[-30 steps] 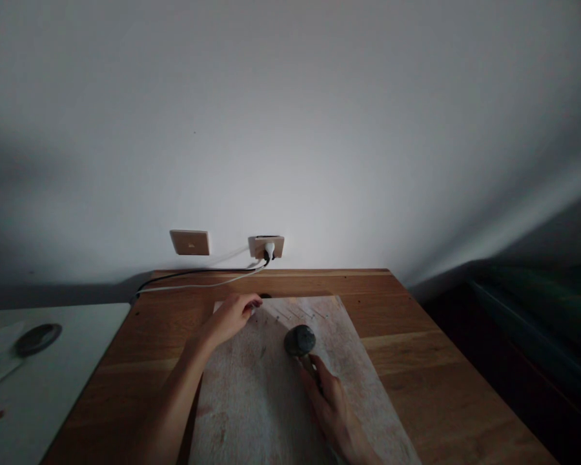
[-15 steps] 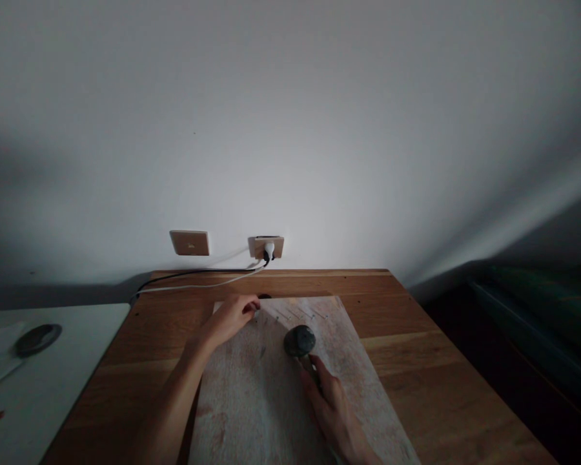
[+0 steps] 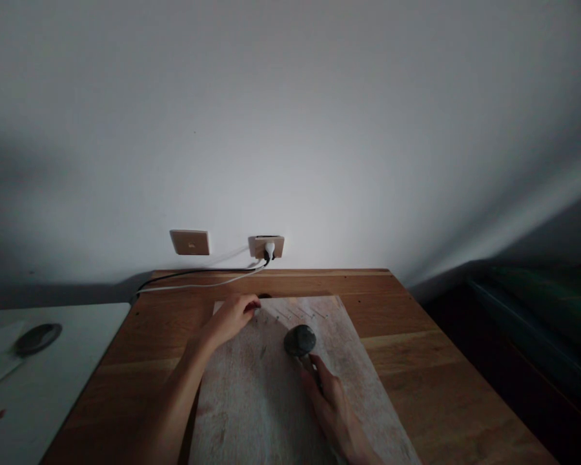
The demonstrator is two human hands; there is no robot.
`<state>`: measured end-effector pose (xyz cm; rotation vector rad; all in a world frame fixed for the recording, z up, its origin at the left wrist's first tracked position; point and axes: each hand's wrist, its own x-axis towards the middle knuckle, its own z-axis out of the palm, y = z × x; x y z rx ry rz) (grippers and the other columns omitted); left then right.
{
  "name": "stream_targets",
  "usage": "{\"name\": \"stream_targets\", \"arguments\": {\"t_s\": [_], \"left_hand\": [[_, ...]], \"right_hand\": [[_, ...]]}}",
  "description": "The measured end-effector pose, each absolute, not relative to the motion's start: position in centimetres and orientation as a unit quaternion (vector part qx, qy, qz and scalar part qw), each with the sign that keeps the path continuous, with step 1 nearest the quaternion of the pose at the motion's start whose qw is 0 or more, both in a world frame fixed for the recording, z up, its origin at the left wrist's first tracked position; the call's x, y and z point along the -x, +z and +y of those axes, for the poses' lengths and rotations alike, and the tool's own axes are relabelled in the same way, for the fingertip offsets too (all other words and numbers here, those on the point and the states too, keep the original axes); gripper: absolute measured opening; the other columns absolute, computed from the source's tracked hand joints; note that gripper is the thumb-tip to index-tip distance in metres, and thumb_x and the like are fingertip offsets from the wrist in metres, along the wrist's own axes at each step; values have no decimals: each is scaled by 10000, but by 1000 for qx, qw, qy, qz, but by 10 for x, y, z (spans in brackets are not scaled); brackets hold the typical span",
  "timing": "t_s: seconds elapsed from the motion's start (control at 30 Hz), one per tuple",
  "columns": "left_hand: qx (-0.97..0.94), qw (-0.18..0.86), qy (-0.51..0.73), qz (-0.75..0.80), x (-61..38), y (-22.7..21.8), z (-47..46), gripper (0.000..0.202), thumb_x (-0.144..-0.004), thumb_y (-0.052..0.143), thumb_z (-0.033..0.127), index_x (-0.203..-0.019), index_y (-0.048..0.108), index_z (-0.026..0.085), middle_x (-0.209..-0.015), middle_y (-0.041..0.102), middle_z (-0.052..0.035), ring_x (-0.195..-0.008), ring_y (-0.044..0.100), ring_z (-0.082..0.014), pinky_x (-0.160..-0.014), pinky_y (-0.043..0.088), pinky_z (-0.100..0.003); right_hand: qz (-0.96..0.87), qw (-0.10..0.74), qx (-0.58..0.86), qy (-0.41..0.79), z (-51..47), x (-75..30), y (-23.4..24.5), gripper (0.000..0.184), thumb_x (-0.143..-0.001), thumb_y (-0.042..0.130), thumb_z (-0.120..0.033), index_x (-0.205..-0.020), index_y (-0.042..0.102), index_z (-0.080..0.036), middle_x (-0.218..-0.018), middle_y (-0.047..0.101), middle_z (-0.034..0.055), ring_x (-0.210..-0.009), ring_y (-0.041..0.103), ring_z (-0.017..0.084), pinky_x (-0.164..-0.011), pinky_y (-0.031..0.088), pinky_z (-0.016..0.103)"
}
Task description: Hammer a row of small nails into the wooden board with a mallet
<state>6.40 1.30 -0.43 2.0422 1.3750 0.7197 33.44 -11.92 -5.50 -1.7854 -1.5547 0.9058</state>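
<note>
My right hand (image 3: pixel 333 403) is closed around the handle of a mallet (image 3: pixel 299 341) with a dark, thick head. The head hovers over, or rests on, a pale worn wooden board (image 3: pixel 252 394); I cannot tell which. At the board's far left corner my left hand (image 3: pixel 235 316) pinches a small thin nail, mostly hidden by the fingertips. To the right of those fingers, several thin nails (image 3: pixel 301 315) stand in a row along the far edge of the board, casting slanted shadows.
Beneath the board is a brown wooden table (image 3: pixel 430 361). Black and white cables (image 3: pixel 208 285) run along its back to a wall socket (image 3: pixel 270 247), beside a wall plate (image 3: pixel 190 243). At left, a white surface (image 3: pixel 53 387) carries a dark oval object (image 3: pixel 39 339).
</note>
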Motion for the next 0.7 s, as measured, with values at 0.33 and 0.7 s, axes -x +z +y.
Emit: {"name": "stream_targets", "arguments": {"t_s": [0.33,0.7], "left_hand": [[-782,232,254,520,-61,-17,15,202,-907,552,69,-947,696,206,-974,767,-57,-958,718,-221,-862,501,-284],[-788,218,231,528,-62,-11,13,235,-889,541,48,-968,692,209,-1006,767,-66,-994,711,-232,-879,494,-302]], "right_hand": [[-586,244,662,399,-118,-338,-56,737,-961,446,-699,-1478,573,-190,-1415,683,134,-1318,627,300,-1118,482,385],[-584,288,658,379,-119,-330,-43,719,-928,445,-762,-1338,672,-217,-1224,777,121,-1145,722,306,-1004,555,384]]}}
